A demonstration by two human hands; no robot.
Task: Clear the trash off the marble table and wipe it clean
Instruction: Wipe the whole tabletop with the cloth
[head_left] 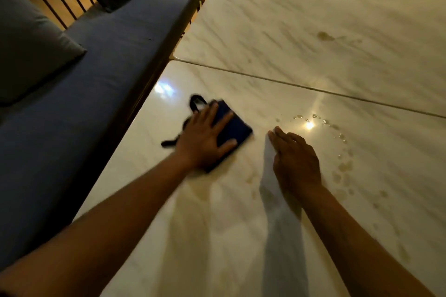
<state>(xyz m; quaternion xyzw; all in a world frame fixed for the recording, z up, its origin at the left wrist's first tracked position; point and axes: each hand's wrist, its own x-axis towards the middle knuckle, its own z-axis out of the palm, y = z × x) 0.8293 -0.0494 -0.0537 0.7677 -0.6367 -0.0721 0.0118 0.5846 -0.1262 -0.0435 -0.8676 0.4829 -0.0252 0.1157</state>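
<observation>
The marble table (241,236) is a pale, glossy slab veined in grey, butted against a second slab of the same stone along a thin seam; a ring of clear droplets (323,123) glints on it right of centre, and pale brownish stains (342,171) trail from there toward the near edge. A dark blue cloth (233,128), folded flat with a black loop or strap trailing off its left end, lies near the table's left edge; beside it to the right lies a white cloth (272,181), probably a napkin or towel, though blur hides its texture, stretched in a long strip toward the near edge.
</observation>
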